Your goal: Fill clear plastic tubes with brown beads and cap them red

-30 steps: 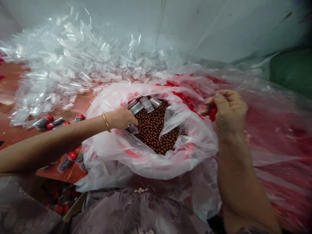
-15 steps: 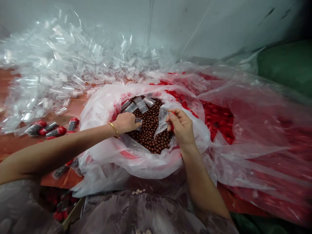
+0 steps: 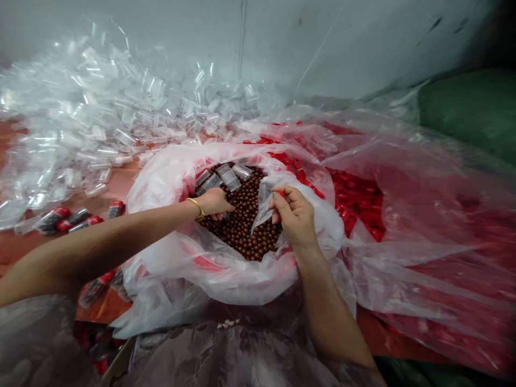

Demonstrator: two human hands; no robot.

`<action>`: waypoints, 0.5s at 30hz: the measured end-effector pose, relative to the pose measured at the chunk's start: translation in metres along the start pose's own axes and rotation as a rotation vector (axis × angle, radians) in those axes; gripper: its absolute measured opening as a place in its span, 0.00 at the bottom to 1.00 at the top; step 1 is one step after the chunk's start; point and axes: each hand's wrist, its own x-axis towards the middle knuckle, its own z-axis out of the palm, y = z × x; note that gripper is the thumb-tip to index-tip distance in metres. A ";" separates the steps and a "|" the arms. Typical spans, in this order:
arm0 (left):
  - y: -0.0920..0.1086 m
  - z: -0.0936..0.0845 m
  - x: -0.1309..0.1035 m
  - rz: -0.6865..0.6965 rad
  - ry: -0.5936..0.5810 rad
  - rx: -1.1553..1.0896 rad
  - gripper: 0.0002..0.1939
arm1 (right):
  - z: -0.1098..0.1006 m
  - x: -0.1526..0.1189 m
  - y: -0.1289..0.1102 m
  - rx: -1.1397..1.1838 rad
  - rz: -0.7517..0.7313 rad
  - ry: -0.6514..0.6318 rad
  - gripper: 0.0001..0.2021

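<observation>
Brown beads (image 3: 250, 215) fill an opening lined with a white plastic bag (image 3: 242, 287). Several clear containers (image 3: 228, 177) lie on the beads at the back left. My left hand (image 3: 215, 203), with a gold bangle at the wrist, reaches down into the beads, its fingers curled around a clear container that is mostly hidden. Above the right side of the beads, my right hand (image 3: 293, 212) pinches a small red cap (image 3: 281, 194), partly covered by the fingers, beside a raised fold of the bag.
Clear containers (image 3: 80, 97) are heaped at the back left. Filled, red-capped containers (image 3: 84, 217) lie at the left on the orange surface (image 3: 116, 185). Red caps (image 3: 357, 199) lie under clear plastic at the right. A green sack (image 3: 467, 107) stands behind at the far right.
My left hand has moved slightly right and lower into the beads, and the container in it is now mostly hidden. My right hand keeps its pinch; the whole view has shifted slightly.
</observation>
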 end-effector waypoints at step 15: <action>-0.012 0.005 -0.017 0.587 -0.226 -0.914 0.21 | -0.001 0.002 0.002 0.102 0.031 0.035 0.16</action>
